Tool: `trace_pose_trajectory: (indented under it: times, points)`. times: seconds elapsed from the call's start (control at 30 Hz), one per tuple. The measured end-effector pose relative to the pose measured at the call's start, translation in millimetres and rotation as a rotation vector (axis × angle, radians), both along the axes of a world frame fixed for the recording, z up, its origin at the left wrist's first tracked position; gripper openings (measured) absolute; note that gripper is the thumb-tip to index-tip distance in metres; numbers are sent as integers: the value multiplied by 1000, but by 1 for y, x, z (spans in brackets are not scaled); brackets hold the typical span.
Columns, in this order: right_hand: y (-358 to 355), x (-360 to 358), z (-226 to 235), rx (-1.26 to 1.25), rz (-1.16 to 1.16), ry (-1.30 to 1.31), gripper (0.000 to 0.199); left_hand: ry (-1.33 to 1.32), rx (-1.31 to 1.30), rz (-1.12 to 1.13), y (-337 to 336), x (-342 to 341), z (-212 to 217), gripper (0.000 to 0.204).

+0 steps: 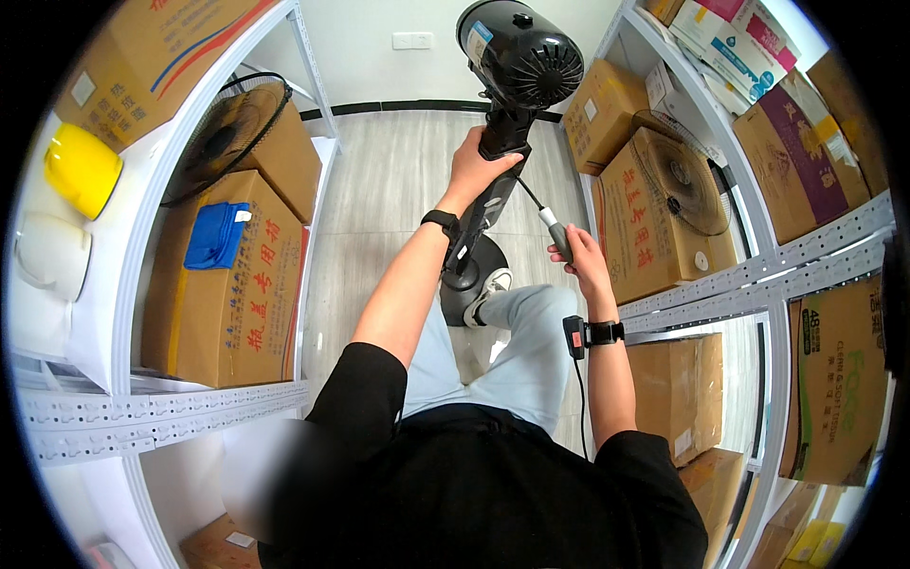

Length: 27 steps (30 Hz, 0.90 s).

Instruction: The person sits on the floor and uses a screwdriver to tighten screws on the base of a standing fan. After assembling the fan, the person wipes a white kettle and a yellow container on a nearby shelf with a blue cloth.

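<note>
A black pedestal fan without its front cage stands before me. Its rounded motor housing (517, 66) is at the top and its round base (490, 258) is on the floor by my shoe. My left hand (474, 173) is wrapped round the fan's neck (506, 135) just under the housing. In my right hand (587, 260) is a screwdriver (558, 237) with a grey and white handle, held by the fingers. Its dark shaft points up and left to the neck near my left thumb; whether the tip sits in a screw cannot be made out.
White metal shelves flank me. On the left are cardboard boxes (218, 313), a wire fan guard (227, 133), a blue cloth (217, 235) and a yellow rounded object (82, 171). To the right, another fan guard (681, 173) rests against a box (630, 213). A wall socket (412, 41) is ahead.
</note>
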State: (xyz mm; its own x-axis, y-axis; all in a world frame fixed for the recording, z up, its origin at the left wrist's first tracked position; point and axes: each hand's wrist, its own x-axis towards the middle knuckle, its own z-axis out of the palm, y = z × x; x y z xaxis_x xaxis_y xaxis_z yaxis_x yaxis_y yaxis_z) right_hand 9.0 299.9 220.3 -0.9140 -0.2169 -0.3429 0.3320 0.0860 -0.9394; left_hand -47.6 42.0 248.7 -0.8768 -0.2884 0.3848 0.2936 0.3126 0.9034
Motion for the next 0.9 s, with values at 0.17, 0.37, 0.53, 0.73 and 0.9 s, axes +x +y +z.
trace_pose_trajectory:
  times: [0.17,0.37,0.53,0.73,0.9]
  points:
    - [-7,4,-11,150,-35,305,41,10,14,-3,-1,0,-1,68]
    - [4,-5,-6,4,2,-17,46,17,1,4,1,0,1,68]
    - [-4,2,-13,92,-8,208,43,23,1,5,0,1,0,68]
    - [-2,0,-4,55,19,48,43,9,1,4,-1,2,1,68]
    - [4,-4,-16,44,58,65,43,21,14,-3,3,3,3,68]
